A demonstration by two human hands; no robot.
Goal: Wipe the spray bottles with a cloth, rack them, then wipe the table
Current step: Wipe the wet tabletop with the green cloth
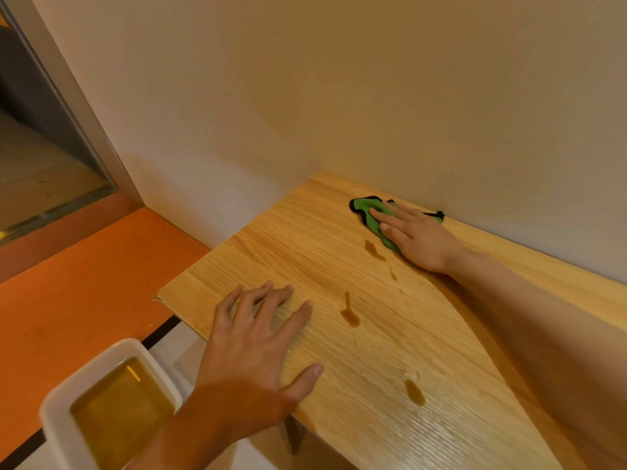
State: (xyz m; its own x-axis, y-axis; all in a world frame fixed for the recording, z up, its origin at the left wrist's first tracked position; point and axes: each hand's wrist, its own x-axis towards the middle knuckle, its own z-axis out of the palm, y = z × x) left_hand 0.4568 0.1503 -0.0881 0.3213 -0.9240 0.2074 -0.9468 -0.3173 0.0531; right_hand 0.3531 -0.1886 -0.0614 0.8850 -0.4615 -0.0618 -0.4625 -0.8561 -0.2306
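My right hand lies flat, fingers straight, on a green cloth with a dark border, pressing it onto the wooden table close to the back wall. My left hand rests spread on the table near its front left edge, holding nothing. Brown liquid spots sit on the wood: one just beside the cloth, one mid-table, one nearer me. No spray bottles or rack are in view.
A white rectangular tub filled with brownish liquid stands low at the left, below the table's edge. An orange floor spreads to the left. A plain wall runs along the table's back, and a metal-framed opening shows at far left.
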